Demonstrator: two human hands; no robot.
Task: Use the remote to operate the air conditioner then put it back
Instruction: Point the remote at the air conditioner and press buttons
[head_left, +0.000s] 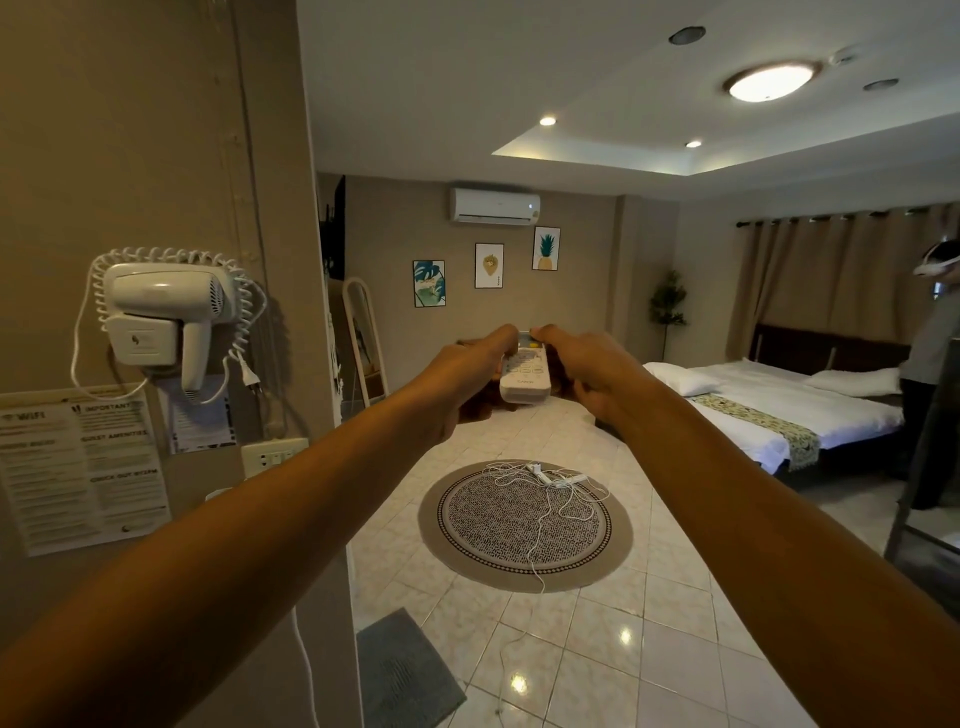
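Note:
A white remote (525, 378) with rows of buttons is held out at arm's length in the middle of the view. My left hand (462, 375) grips its left side and my right hand (587, 371) grips its right side, with both thumbs resting near its top end. The remote's top points toward the far wall, where a white air conditioner (494, 206) is mounted high up. Its flap looks closed.
A wall corner (311, 312) with a hair dryer (166, 317), notices and a socket stands close on the left. A round rug (524, 525) with a white cable lies on the tiled floor ahead. A bed (779, 410) and a standing person (930, 364) are at right.

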